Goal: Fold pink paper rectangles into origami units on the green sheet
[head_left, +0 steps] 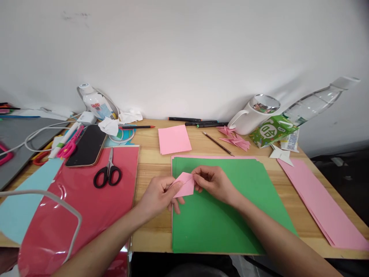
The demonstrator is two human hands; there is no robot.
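A small folded pink paper [185, 184] is held between both hands over the left edge of a stack of green sheets [230, 215]. My left hand [160, 195] pinches its left side with thumb and fingers closed. From the right, my right hand [213, 181] grips the paper's top right edge, fingers curled. A pile of small pink squares [174, 139] lies beyond on the wooden desk [151, 161]. Several finished pink folded pieces [235, 138] rest near the mug.
Black-handled scissors [107, 173] lie on a red plastic-wrapped sheet [72, 215] at left, beside a phone [87, 145] and pink scissors [69, 146]. A white mug [253, 115], green packet [272, 130], clear bottle [314, 104], pencil [217, 143], markers [198, 122] and long pink strips [319, 200] sit at the back and right.
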